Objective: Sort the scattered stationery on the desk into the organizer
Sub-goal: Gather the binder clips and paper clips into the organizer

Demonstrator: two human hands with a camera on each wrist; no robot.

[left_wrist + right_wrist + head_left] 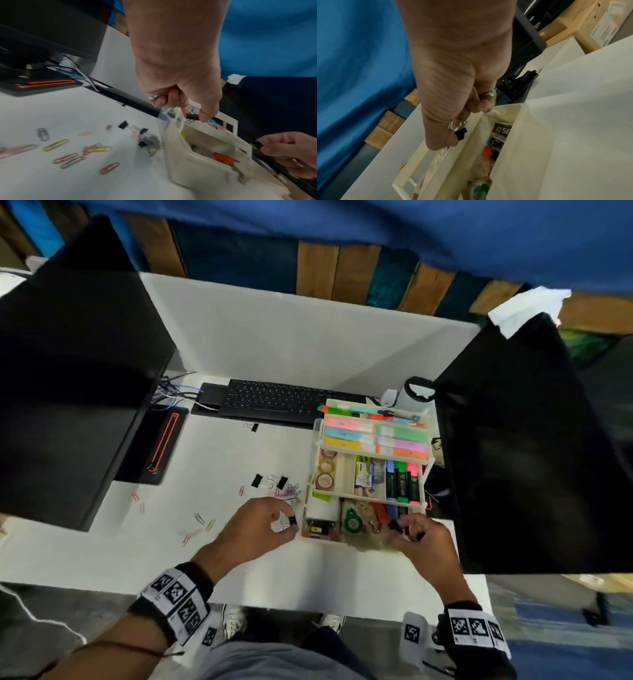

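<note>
Two hands are both busy with small black binder clips. The left hand (pixel 255 527) pinches one binder clip (pixel 292 521) between thumb and forefinger, just beside the near left corner of the organizer (pixel 430 466). The right hand (pixel 423 539) has its fingers curled round another black clip (pixel 460 134), held over the organizer's front tray; the head view suggests more than one dark piece in that hand, but blur keeps me from counting.

These clips should be light and stiff, with a springy steel body and thin wire loops that swing. My advice is to take each by the black body, since the loops flop and slip. The paper clips (pixel 55 145) scattered across the desk (pixel 219 460) are lighter still, flat and slick against the white top, so I judge them easier to slide together and pinch from the edge than to lift one by one.

Beyond the left hand, a tangle of clips (pixel 291 491) lies near the organizer's left wall, with two black ones just past it and a lone one near the keyboard (pixel 281 402). The organizer's front tray is already crowded, and the raised tiers behind it overhang little, so dropping in from above looks clear. Dark monitors stand on both sides; the right one sits close to the organizer, leaving less elbow room there.
</note>
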